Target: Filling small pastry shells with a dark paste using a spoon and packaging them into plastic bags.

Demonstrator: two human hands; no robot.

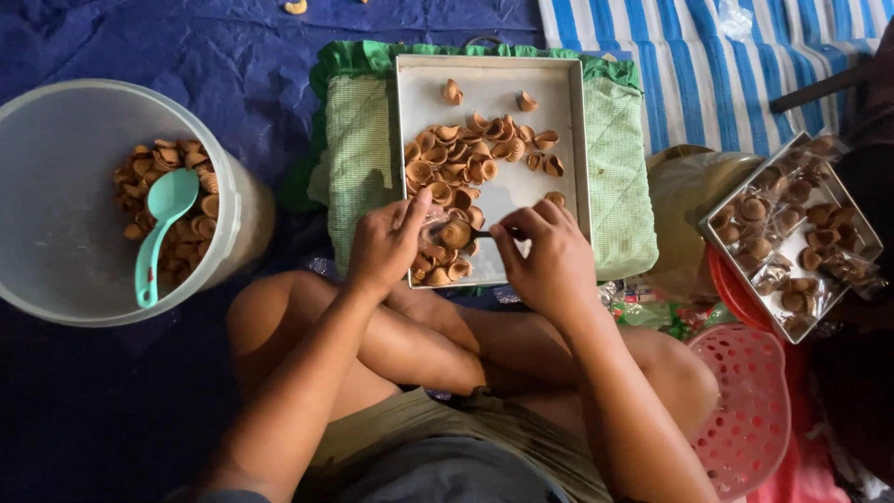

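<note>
Crossed legs [391, 345] framing your hands over the tray [568, 140].
You're pinching a thin clear bag [436, 222] with left hand [386, 244] and right hand [549, 256]; the shell-shaped snack [454, 233] inside is looking light and brittle, so grip the bag's edges.

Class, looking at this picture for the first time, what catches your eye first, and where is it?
Centre: both hands, left hand and right hand, meet over a metal tray of brown curled snacks. At left, a turquoise spoon lies in a translucent bucket holding more.

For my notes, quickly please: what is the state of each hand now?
Left hand: closed on a small clear bag holding a brown cup-shaped snack.
Right hand: fingers pinched at the same bag's edge.
</note>
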